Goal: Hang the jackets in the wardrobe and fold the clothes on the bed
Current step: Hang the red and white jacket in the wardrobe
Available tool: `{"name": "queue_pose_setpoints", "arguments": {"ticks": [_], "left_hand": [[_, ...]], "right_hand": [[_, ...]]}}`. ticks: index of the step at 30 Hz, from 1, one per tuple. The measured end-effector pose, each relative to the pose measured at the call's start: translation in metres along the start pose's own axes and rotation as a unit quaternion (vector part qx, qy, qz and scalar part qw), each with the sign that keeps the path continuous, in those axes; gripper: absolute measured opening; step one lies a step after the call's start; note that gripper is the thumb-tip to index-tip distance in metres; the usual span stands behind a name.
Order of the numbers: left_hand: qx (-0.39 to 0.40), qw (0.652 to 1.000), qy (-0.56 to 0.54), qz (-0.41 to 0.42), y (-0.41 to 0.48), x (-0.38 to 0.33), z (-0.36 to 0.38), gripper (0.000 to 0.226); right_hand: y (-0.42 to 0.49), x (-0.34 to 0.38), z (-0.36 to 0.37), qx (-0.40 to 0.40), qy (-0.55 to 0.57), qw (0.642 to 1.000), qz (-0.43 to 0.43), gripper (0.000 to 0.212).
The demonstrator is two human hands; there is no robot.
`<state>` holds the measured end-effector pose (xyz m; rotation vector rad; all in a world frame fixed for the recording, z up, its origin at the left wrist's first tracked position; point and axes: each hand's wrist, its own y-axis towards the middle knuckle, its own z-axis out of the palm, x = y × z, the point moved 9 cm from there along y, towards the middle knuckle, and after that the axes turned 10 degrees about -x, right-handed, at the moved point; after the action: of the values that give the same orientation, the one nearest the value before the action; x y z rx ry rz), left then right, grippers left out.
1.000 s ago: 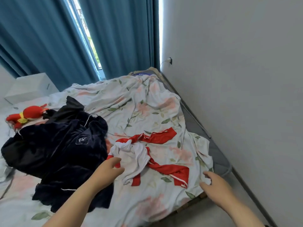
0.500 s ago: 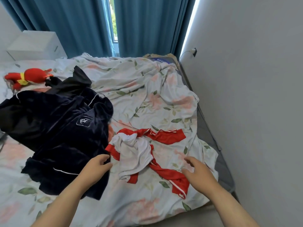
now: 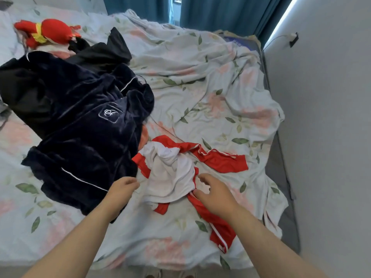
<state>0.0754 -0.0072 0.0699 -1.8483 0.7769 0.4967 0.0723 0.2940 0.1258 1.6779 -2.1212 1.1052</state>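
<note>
Clothing to fold lies crumpled on the bed (image 3: 200, 77): a red-and-white garment (image 3: 170, 171) sits directly ahead, between the hands, its red strip (image 3: 218, 227) trailing toward the near right. The right hand (image 3: 214, 194), fingers spread and relaxed, is nearer, at the garment's right edge. The left hand (image 3: 123, 187), fingers curled, is just beside the navy jacket (image 3: 80, 127); whether it pinches anything I cannot tell.

Red-and-white garment (image 3: 170, 173) on floral sheet (image 3: 200, 93), navy jacket (image 3: 84, 133) beside, left hand (image 3: 122, 187) and right hand (image 3: 216, 195) flanking it
</note>
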Motion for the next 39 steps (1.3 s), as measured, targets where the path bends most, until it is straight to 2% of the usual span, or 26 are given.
{"name": "queue_pose_setpoints", "arguments": {"ticks": [2, 4, 7, 9, 13, 15, 16, 18, 19, 21, 24, 28, 31, 34, 35, 37, 39], "left_hand": [[-0.001, 0.999, -0.014, -0.031, 0.017, 0.022, 0.015, 0.018], [-0.002, 0.999, -0.022, -0.041, 0.034, 0.035, 0.030, 0.005], [-0.004, 0.997, -0.053, -0.052, 0.073, 0.052, 0.048, 0.008], [-0.009, 0.997, -0.057, -0.046, 0.097, 0.059, 0.057, 0.010], [-0.073, 0.993, -0.091, -0.024, 0.166, 0.066, 0.055, 0.016], [-0.095, 0.989, -0.113, -0.024, 0.194, 0.074, 0.058, 0.016], [-0.094, 0.986, -0.134, -0.023, 0.205, 0.077, 0.063, 0.023], [-0.078, 0.979, -0.186, -0.033, 0.218, 0.080, 0.077, 0.026], [-0.067, 0.974, -0.210, -0.050, 0.221, 0.083, 0.084, 0.021], [-0.059, 0.965, -0.242, -0.085, 0.222, 0.088, 0.094, 0.017], [-0.064, 0.962, -0.255, -0.078, 0.219, 0.085, 0.101, 0.021], [-0.062, 0.988, -0.141, -0.023, 0.211, 0.075, 0.115, 0.012], [-0.010, 0.995, -0.097, -0.032, 0.187, 0.080, 0.143, 0.039], [0.063, 0.998, -0.020, 0.003, 0.157, 0.086, 0.175, 0.046], [0.085, 0.996, -0.010, 0.007, 0.147, 0.088, 0.186, 0.045], [0.125, 0.991, -0.046, -0.007, 0.128, 0.090, 0.206, 0.037], [0.160, 0.984, -0.083, 0.005, 0.110, 0.083, 0.223, 0.024]], "right_hand": [[0.032, -0.004, 0.026, 0.037, -0.024, 0.999, -0.020, 0.057], [0.061, -0.006, 0.052, 0.071, -0.049, 0.995, -0.045, 0.058], [0.108, -0.006, 0.084, 0.071, -0.070, 0.992, -0.079, 0.059], [0.133, -0.003, 0.113, 0.093, -0.101, 0.984, -0.115, 0.067], [0.189, 0.016, 0.170, 0.122, -0.176, 0.956, -0.200, 0.084], [0.210, 0.018, 0.186, 0.113, -0.193, 0.953, -0.204, 0.076], [0.218, 0.016, 0.190, 0.113, -0.172, 0.958, -0.197, 0.063], [0.225, 0.001, 0.192, 0.105, -0.093, 0.979, -0.150, 0.023], [0.224, -0.009, 0.190, 0.095, -0.074, 0.984, -0.131, 0.022], [0.214, -0.032, 0.185, 0.098, -0.085, 0.985, -0.117, 0.040], [0.191, -0.074, 0.169, 0.103, -0.102, 0.985, -0.091, 0.042], [0.162, -0.146, 0.136, 0.072, -0.090, 0.993, -0.015, 0.039], [0.138, -0.193, 0.118, 0.063, -0.138, 0.988, 0.023, 0.033], [0.114, -0.222, 0.113, 0.112, -0.205, 0.972, 0.008, 0.010], [0.105, -0.229, 0.115, 0.142, -0.214, 0.966, 0.003, 0.013], [0.090, -0.243, 0.116, 0.195, -0.162, 0.967, 0.039, 0.018], [0.081, -0.243, 0.101, 0.181, -0.065, 0.974, 0.116, 0.030]]}}
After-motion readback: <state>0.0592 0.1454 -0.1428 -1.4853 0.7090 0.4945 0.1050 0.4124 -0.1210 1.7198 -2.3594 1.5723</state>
